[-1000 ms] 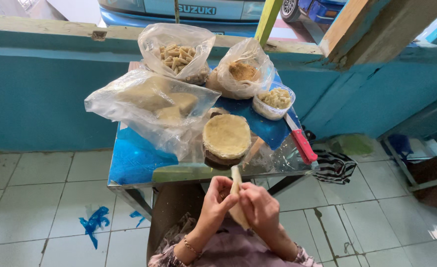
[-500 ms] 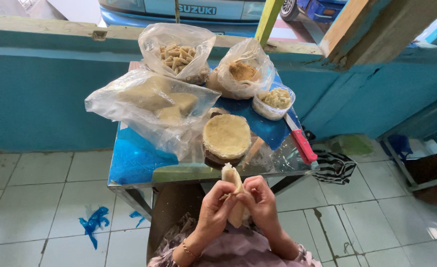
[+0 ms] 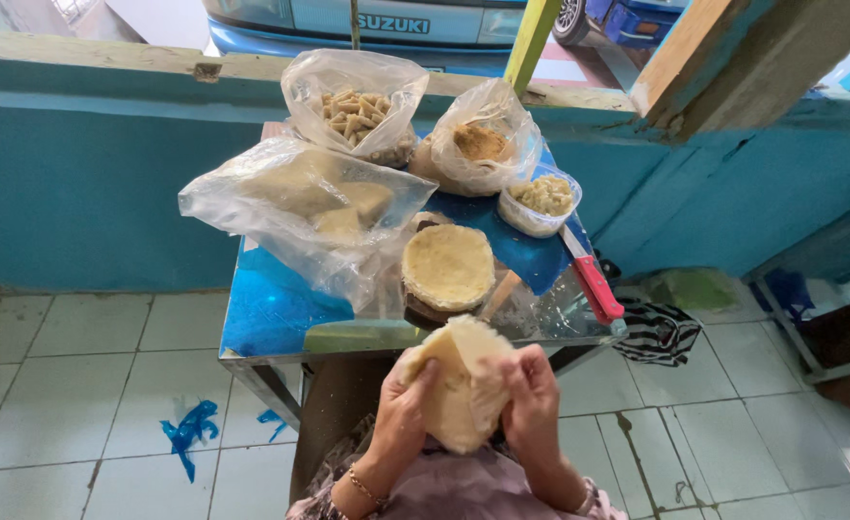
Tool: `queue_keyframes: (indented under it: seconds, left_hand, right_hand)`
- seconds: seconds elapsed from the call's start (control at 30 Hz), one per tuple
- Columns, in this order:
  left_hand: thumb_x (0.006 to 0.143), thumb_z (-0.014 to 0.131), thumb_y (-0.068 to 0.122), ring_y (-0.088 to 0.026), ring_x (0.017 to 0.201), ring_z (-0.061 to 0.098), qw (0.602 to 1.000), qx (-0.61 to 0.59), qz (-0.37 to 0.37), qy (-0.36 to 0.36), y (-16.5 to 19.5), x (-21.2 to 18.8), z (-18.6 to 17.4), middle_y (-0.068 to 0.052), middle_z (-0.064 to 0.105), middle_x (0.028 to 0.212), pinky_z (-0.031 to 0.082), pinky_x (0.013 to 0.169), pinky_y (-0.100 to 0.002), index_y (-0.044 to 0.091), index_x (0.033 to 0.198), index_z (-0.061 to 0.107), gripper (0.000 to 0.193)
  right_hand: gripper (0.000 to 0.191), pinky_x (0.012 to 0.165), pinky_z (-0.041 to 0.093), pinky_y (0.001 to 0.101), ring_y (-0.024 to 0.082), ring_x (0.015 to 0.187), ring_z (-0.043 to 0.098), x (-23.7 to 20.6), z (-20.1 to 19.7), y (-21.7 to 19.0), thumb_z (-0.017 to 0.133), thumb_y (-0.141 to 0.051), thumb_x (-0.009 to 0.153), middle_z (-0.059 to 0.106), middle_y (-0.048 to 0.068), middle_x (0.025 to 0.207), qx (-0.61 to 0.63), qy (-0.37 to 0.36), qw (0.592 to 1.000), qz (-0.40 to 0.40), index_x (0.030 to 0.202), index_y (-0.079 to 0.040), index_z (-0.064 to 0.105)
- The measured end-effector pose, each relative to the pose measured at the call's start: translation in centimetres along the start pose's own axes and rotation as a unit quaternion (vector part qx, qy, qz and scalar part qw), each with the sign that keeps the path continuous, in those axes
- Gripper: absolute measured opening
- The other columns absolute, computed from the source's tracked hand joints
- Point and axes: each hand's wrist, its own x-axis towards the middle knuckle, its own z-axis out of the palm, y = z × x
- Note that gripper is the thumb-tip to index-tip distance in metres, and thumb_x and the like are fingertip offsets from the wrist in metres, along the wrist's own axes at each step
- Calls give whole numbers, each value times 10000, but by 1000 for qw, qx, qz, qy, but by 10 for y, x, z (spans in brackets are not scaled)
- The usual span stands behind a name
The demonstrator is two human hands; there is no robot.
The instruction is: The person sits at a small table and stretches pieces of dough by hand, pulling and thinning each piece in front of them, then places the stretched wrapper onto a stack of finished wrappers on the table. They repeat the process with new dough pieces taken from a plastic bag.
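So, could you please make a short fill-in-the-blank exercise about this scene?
1. Both hands, the left hand and the right hand, hold one pale dough sheet ____ them.
2. The knife has a ____ handle.
3. The round dough stack lies on a ____ table.

Missing words: between; red; blue

Both hands raised together, close below the camera

Left hand (image 3: 408, 404) and right hand (image 3: 533, 404) faced each other, fingers curled inward; thumbs apparently tucked; a bracelet circled the left wrist.
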Motion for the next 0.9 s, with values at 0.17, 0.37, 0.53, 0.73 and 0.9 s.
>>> queue_keyframes:
  seconds: [0.17, 0.37, 0.53, 0.73, 0.9]
  left_hand:
    - [1036, 625, 175, -49, 906, 586, 977, 182, 114, 4, -12, -2, -7, -3, 692, 996, 517, 778, -223, 30, 1246, 695, 265]
    - [1065, 615, 118, -105, 995, 628, 993, 31, 103, 41, 4, 0, -18, -63, 690, 1110, 549, 870, -280, -24, 1245, 672, 236]
    - [999, 594, 139, -187, 1035, 686, 983, -123, 74, 118, 36, 7, -34, -88, 710, 1187, 575, 888, -355, 10, 1324, 621, 350]
    - [1001, 593, 142, -217, 1054, 693, 970, -121, 111, 178, 63, 7, -53, -96, 700, 1205, 591, 883, -401, 13, 1310, 615, 335]
    - [1010, 597, 136, -219, 1073, 691, 964, -118, 139, 196, 76, 6, -61, -97, 696, 1220, 591, 891, -400, 4, 1314, 615, 332]
  right_hand:
    - [282, 757, 557, 242, 62, 893, 656, 19, -5, 7, 675, -192, 950, 679, 0, 1021, -59, -59, 993, 79, 1190, -107, 553]
    - [158, 733, 545, 285, 100, 851, 630, 47, -12, 20, 703, -185, 1055, 678, 21, 962, 53, -4, 998, 44, 1024, -49, 628]
    - [160, 738, 596, 298, 115, 839, 694, 66, -16, 4, 663, -244, 919, 709, 10, 945, 94, 83, 987, 98, 999, -109, 632]
    - [179, 627, 499, 236, 78, 744, 603, 101, -18, -21, 692, -226, 1055, 634, 3, 891, -46, -23, 998, 46, 1087, -57, 645]
    - [161, 674, 545, 236, 70, 772, 636, 175, 6, -19, 655, -206, 1006, 670, -6, 912, -71, -65, 994, 46, 1064, -56, 658]
